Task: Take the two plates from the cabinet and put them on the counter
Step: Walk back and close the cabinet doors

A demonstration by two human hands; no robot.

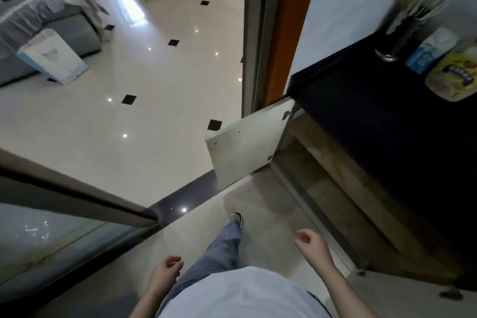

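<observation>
Both forearms bare and lowered in front of the torso, elbows bent. Right hand out ahead at hip level, palm turned inward, fingers loosely curled, thumb and forefinger apart, grasping nothing. Left hand lower and closer to the body, beside the jeans leg, fingers likewise slack and half curled, empty.

To the right, a long dark counter with the cabinet beneath it. Cabinet door swung wide open toward the pale tiled floor, white inner face and hinges showing. Of the cabinet itself, only a wooden upper rail and frame visible under the counter edge; inside too dark and steeply angled to make out.

At the far end of the counter, against the wall: a metal utensil holder upright, crowded with long pale handles and sticks leaning outward. Just beside it a blue-and-white carton, and next to that a clear pouch with a yellow label, lying flat near the frame edge.

Plates not discernible anywhere; if in the cabinet, hidden below the counter edge. Right hand nearest the cabinet frame, near it but apart from it; left hand well apart, on the far side of the leg.
</observation>
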